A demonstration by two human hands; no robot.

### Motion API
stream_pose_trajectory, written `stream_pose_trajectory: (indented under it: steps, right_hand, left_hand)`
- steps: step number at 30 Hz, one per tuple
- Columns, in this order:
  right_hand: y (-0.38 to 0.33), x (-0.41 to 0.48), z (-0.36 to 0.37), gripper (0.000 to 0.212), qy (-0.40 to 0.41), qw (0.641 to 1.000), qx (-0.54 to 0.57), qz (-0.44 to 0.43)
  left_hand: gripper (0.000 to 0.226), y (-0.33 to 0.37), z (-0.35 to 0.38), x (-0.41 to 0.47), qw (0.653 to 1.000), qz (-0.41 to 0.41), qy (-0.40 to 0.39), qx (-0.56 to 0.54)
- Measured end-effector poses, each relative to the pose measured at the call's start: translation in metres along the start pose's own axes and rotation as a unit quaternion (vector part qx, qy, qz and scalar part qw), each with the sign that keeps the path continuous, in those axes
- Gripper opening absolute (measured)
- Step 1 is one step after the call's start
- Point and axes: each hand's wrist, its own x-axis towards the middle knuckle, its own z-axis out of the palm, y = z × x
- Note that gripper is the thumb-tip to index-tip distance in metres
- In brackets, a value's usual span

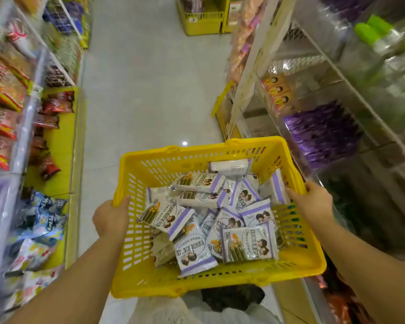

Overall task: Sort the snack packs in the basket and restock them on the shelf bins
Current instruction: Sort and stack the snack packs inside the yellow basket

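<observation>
**Yellow basket [204, 150] of snack packs [246, 244], held in both hands in a shop aisle.**

The grey floor [150, 90] runs ahead of the basket. Stocked shelves flank the basket. The left shelf [21, 136] carries red, blue and white bags. The right shelf [337, 73] has clear bins, and the one just beyond the basket's far right corner is filled with purple packs [323, 134]. The white-and-purple snack packs lie heaped loosely inside the basket, mostly toward its right and near sides. The left hand [110, 218] clasps the basket's left rim, its fingers [124, 202] curled over the edge. The right hand [313, 199] grasps the right rim likewise.
</observation>
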Motion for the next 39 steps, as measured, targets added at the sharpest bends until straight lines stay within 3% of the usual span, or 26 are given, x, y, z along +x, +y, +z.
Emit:
stream_pose_trajectory:
  steps: [4, 9, 21, 27, 31, 39]
  right_hand:
    - [-0.054, 0.025, 0.028, 0.030, 0.017, 0.999, 0.013, 0.040]
    - [-0.110, 0.057, 0.047, 0.028, 0.035, 0.998, 0.034, 0.030]
    - [-0.155, 0.157, 0.078, 0.028, 0.011, 1.000, 0.015, 0.009]
    - [-0.126, 0.225, 0.131, 0.028, -0.072, 0.996, -0.045, -0.006]
    - [-0.089, 0.262, 0.191, 0.032, -0.110, 0.991, -0.069, -0.016]
    - [-0.002, 0.307, 0.352, 0.041, -0.102, 0.989, -0.105, -0.009]
  left_hand:
    - [0.043, 0.037, -0.010, 0.082, 0.999, 0.013, -0.023, 0.020]
    - [0.046, 0.091, -0.019, 0.151, 0.998, 0.056, 0.004, 0.013]
    - [0.043, 0.136, 0.024, 0.208, 0.998, 0.039, 0.055, 0.006]
    - [0.055, 0.110, 0.099, 0.217, 0.994, -0.023, 0.096, 0.036]
    - [0.048, 0.064, 0.169, 0.228, 0.995, -0.028, 0.078, 0.062]
    - [0.045, -0.044, 0.319, 0.276, 0.995, -0.052, 0.039, 0.078]
